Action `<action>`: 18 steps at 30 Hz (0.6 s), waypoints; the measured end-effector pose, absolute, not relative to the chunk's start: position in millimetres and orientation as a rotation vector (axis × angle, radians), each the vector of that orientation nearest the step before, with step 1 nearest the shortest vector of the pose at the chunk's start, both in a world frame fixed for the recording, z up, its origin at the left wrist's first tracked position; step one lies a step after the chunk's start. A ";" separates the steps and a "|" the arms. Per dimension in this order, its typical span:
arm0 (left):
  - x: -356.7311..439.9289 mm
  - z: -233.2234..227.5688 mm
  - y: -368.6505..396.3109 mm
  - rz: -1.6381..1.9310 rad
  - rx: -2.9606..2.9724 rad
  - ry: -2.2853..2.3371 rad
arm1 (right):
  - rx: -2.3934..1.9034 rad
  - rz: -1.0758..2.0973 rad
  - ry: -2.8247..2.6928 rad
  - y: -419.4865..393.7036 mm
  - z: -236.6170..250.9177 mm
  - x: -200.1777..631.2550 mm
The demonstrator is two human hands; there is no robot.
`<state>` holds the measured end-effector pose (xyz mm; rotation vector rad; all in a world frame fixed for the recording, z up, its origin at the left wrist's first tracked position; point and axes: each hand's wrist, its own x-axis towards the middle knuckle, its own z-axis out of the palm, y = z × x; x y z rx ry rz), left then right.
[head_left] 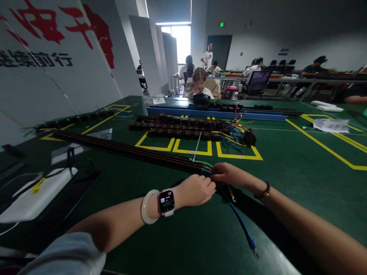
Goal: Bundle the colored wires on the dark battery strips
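Note:
A long black strip of components (129, 150) runs diagonally across the green table from far left to the middle. My left hand (196, 190), with a smartwatch and a pale bangle on the wrist, is closed at the strip's near end. My right hand (229, 174), a bead bracelet on its wrist, pinches the coloured wires (205, 163) coming out of that same end. A blue wire (242, 225) with a metal tip trails from under my hands toward me.
More black strips with coloured wire bundles (197, 128) lie on yellow floor-style markings behind. A long blue rail (218, 113) lies farther back. A white pad and black tray (37, 196) sit at left. Papers (331, 125) lie at right. Several people sit at tables beyond.

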<state>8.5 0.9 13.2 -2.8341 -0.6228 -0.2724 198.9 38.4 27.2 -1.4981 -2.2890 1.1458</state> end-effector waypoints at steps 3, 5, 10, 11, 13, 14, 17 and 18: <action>8.7 15.2 -2.3 -0.277 -2.875 -0.701 | -1.354 1.492 -2.070 33.8 27.1 199.0; 9.1 16.2 -3.4 -0.305 -2.896 -0.793 | -1.313 1.524 -2.045 32.4 26.6 199.6; 9.6 16.6 -3.4 -0.292 -2.870 -0.807 | -1.377 1.101 -2.324 34.0 25.9 203.2; 9.5 16.5 -3.6 -0.268 -2.860 -0.773 | -1.398 1.018 -2.387 33.8 26.9 203.8; 9.3 16.3 -4.6 -0.220 -2.836 -0.720 | -1.432 0.866 -2.493 31.6 30.6 204.0; 9.5 16.2 -5.3 -0.198 -2.823 -0.706 | -1.433 0.761 -2.519 29.4 33.3 203.1; 12.3 15.0 -6.8 -0.126 -2.813 -0.692 | -1.348 0.307 -2.439 17.3 44.5 194.5; 14.1 14.2 -6.9 -0.091 -2.827 -0.707 | -1.283 0.189 -2.390 11.5 48.7 189.8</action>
